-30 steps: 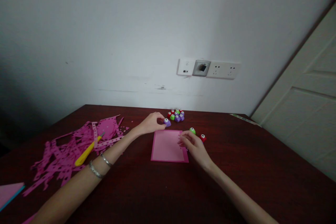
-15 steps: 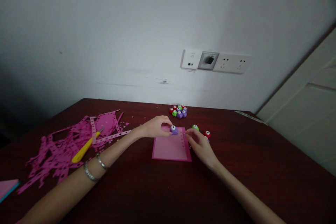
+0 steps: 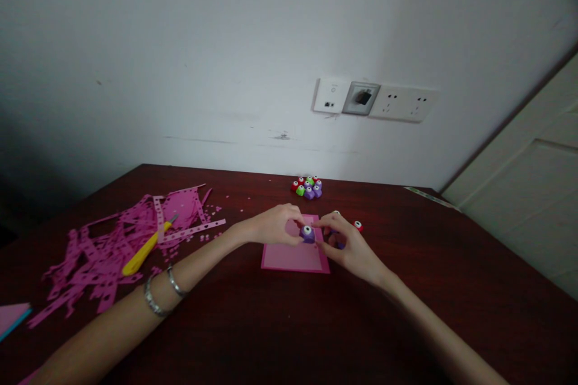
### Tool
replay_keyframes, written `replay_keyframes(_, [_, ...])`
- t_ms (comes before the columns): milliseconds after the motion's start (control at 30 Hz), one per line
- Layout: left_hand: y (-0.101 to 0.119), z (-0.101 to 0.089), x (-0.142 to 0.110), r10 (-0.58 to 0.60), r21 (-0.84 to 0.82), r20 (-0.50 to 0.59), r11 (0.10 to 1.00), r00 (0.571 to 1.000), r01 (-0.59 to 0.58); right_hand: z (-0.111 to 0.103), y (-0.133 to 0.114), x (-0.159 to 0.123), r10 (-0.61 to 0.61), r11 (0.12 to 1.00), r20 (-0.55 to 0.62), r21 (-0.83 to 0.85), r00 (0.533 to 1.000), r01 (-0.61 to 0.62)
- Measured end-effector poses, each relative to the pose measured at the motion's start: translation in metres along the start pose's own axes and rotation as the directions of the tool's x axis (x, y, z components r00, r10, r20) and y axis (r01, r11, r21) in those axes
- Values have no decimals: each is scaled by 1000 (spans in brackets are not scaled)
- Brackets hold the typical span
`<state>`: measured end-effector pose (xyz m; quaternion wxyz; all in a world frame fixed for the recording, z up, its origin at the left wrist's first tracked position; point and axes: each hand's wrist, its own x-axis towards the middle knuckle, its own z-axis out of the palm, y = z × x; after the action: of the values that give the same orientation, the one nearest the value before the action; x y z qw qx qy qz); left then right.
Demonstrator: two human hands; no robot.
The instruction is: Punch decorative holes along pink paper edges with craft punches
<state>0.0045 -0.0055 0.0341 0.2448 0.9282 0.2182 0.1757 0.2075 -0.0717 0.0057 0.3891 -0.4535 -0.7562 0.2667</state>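
Observation:
My left hand [image 3: 280, 224] pinches a small purple craft punch [image 3: 307, 234] with a white top, above a pink card [image 3: 293, 257]. The card has a darker pink border and lies flat on the dark red table. Just right of the punch is my right hand [image 3: 344, 239], thumb and fingers curved apart, the fingertips close to the punch. I see nothing held between them. Behind the right hand a red punch [image 3: 357, 226] stands on the table, with other punches partly hidden by the hand.
Several red, green and purple punches [image 3: 308, 191] are grouped near the wall. At left lies a heap of pink paper strips [image 3: 108, 252] with a yellow-handled craft knife [image 3: 144, 251] on it. Stacked paper [image 3: 11, 317] sits at the left edge. A thin strip [image 3: 431, 198] lies back right.
The purple punch in my left hand has moved right and a little nearer to me. My right hand's thumb and fingers have spread apart next to it.

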Motion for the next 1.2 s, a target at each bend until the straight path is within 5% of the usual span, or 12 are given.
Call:
replay_keyframes(300, [6,8,2,-2,-5,20,1000,1000,2,1,3,1,61,998,75,28,995,-64])
replay_keyframes(433, [-1,6,0,-60,19,49,998,997,59,-3,9,2,197,975,78,86,977,-203])
replay_keyframes(633, [-21,4,-6,-154,225,17,963,988,147,-15,13,0,383,918,53,91,922,-386])
replay_keyframes(800, [-34,2,-9,-246,422,-89,868,965,260,-24,19,-3,412,900,160,81,897,-428])
replay_keyframes(967, [-57,-1,-13,-386,353,-87,850,918,391,-27,25,-3,410,897,214,81,886,-435])
replay_keyframes(1200, [-79,3,-15,-397,214,-67,890,915,402,-28,24,-2,426,894,230,40,875,-445])
